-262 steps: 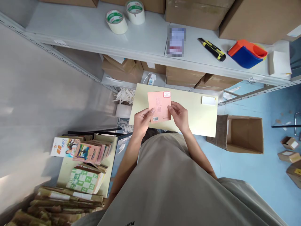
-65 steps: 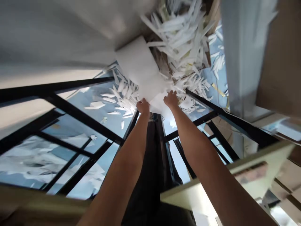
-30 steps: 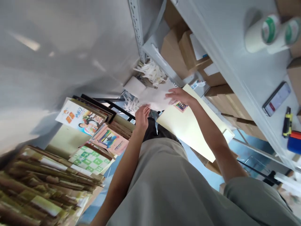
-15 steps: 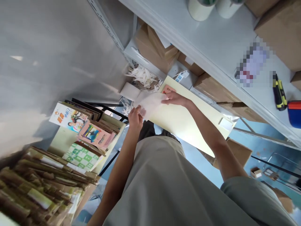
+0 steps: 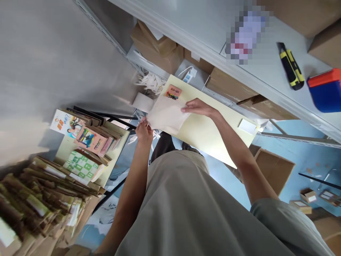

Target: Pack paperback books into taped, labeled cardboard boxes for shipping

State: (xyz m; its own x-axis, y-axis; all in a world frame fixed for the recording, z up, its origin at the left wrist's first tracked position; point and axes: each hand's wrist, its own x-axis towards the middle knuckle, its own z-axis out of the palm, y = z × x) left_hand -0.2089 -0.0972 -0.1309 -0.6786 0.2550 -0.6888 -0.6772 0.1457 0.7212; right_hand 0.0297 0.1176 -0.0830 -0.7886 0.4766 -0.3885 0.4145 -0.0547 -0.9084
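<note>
A thin, whitish, slightly see-through sheet (image 5: 167, 115) is stretched between my two hands over the pale yellow table top (image 5: 210, 137). My left hand (image 5: 144, 131) pinches its near left edge, just past the table's left end. On its right edge, my right hand (image 5: 197, 107) grips it between thumb and fingers. Right behind the sheet lies a pink booklet (image 5: 174, 92) with a coloured picture, its lower part covered by the sheet. A white roll (image 5: 143, 102) stands to the left of the sheet; whether the two are joined I cannot tell.
Stacked books (image 5: 90, 139) and tied brown bundles (image 5: 34, 199) stand on the left. Above the table runs a grey shelf (image 5: 197, 32) with a yellow-black utility knife (image 5: 291, 67). Paper shreds (image 5: 152, 83) fill the far corner. An open carton (image 5: 274, 169) is on the right.
The sheet has spread flatter over the table and shifted left, uncovering more of the pink booklet. My left hand has moved left, away from my right hand. The view has shifted.
</note>
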